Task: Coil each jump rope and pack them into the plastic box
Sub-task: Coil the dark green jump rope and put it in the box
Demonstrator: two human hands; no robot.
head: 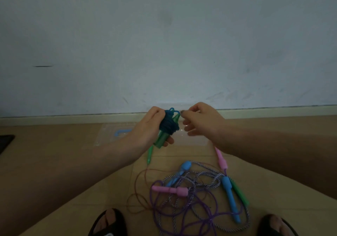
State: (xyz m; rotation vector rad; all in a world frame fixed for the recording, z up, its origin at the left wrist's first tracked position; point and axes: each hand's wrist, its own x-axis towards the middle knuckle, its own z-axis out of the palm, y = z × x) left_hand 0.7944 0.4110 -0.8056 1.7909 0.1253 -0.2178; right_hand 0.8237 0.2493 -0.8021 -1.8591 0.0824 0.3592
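Note:
My left hand (148, 128) grips a green-handled jump rope (168, 126) whose dark blue cord is wound round the handles into a tight bundle. My right hand (197, 119) is level with it just to the right, thumb and forefinger pinched close to the cord's top loop; whether they hold the cord I cannot tell. Behind both hands a clear plastic box (196, 138) stands on the floor against the wall, with its lid (109, 135) and blue latch to its left. On the floor between my feet lies a tangle of loose ropes (193, 195) with pink, blue and green handles.
A pale wall with a skirting board (73, 119) runs close behind the box. A dark flat object (5, 141) lies at the far left edge. My feet in black sandals (107, 223) flank the rope tangle at the bottom. The floor is tan tile.

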